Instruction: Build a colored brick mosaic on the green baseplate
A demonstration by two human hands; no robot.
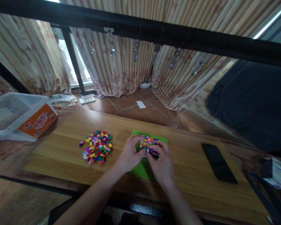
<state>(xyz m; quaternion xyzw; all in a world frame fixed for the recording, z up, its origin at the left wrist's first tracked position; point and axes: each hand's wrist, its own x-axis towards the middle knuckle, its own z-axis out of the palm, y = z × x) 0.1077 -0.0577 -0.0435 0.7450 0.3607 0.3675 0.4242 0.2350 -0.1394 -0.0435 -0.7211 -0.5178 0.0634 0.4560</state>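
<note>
A block of small multicoloured toy bricks (pixel 146 143) sits on a green studded baseplate (pixel 140 170) near the middle of the wooden board. My left hand (pixel 130 153) is closed at the block's left side, its thumb and fingers touching the bricks. From the right, my right hand (pixel 163 158) bends its fingers over the block, with thumb and fingertips pressed against it. Both hands partly cover the bricks and the plate. Whether a single loose brick is between the fingertips is too small to tell.
Left of the plate lies a pile of loose bricks (pixel 98 148), with a purple brick (pixel 81 143) beside it. A black phone (pixel 218 163) rests on the board's right part. A clear plastic bin (pixel 16 109) with an orange label stands at far left. A black bar (pixel 131 29) crosses above.
</note>
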